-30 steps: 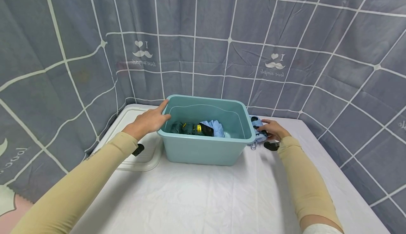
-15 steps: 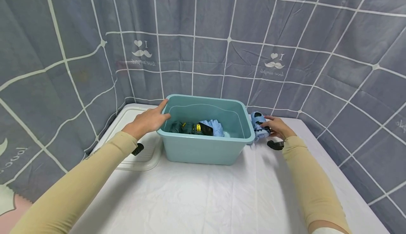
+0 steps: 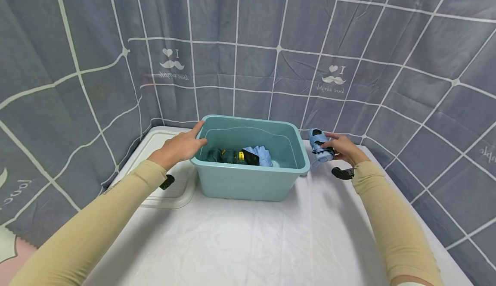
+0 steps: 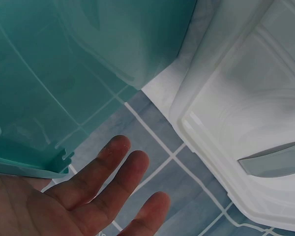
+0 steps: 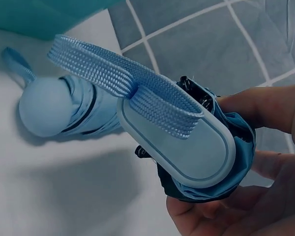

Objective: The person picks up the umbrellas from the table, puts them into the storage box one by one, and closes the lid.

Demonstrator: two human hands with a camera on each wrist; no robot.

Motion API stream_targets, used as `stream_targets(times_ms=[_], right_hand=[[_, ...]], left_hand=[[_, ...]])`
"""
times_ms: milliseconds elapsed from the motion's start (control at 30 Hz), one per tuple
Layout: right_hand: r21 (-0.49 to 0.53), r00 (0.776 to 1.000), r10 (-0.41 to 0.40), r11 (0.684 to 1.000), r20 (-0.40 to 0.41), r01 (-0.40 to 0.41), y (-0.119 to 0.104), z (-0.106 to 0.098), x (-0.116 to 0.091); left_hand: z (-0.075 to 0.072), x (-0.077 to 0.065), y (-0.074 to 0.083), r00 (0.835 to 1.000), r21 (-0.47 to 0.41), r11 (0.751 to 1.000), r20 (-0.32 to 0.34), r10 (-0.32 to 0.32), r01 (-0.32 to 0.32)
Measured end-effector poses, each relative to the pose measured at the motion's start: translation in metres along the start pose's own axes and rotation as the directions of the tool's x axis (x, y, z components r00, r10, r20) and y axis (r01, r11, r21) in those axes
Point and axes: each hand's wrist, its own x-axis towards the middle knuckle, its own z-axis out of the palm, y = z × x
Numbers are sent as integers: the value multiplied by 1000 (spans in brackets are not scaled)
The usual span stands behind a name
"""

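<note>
My right hand [image 3: 344, 148] grips a folded light-blue compact umbrella [image 3: 320, 144] with black patches, to the right of the teal bin [image 3: 248, 184]. Its pale oval handle end and woven wrist strap [image 5: 88, 66] face the camera in the right wrist view. A second light-blue folded umbrella [image 5: 46, 105] with a rounded end lies on the table below it. On the bin's left rim rests my left hand [image 3: 180, 149]; in the left wrist view its fingers [image 4: 113, 184] extend loosely outside the wall. Inside the bin lie dark green folded bundles [image 3: 228, 156] and a light-blue one [image 3: 264, 156].
A white lid [image 3: 170, 193] lies on the table left of the bin, partly under my left forearm. The white-covered table [image 3: 240, 238] stretches in front. Grey checked curtain [image 3: 255, 70] hangs close behind and on both sides.
My right hand has lifted the light-blue umbrella up and slightly right, away from the bin's side. The left hand has stayed at the rim.
</note>
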Motion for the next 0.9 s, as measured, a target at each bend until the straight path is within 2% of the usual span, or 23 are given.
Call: stream_targets(times_ms=[500, 900], right_hand=[[-81, 996, -83, 993, 18, 84, -50, -4, -31], [-179, 992, -116, 976, 47, 122, -91, 3, -58]], left_hand=[[1, 0, 0, 1000, -7, 1000, -1, 0, 0], [0, 0, -1, 1000, -11, 1000, 12, -3, 3]])
